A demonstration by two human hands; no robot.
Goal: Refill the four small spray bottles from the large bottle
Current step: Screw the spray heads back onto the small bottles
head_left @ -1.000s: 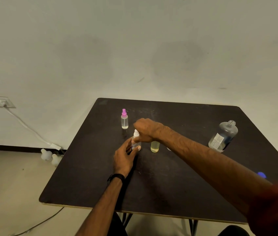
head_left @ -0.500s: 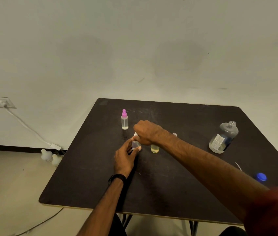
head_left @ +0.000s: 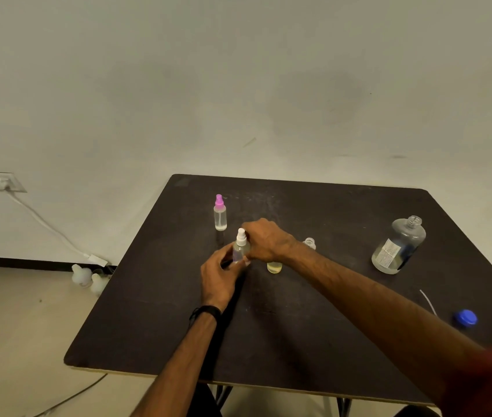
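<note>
- Head view: left hand (head_left: 219,276) grips the white-capped spray bottle (head_left: 241,246) body; right hand (head_left: 264,240) closes fingers by its neck.
- It stands mid-bench (head_left: 298,326).
- Uncapped large bottle (head_left: 398,246) stands far right.

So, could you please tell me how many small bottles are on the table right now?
4. The pink-topped bottle stands farthest back; the white-topped bottle is held by both hands; the yellowish bottle and the open clear bottle are partly hidden behind the right hand.
</note>
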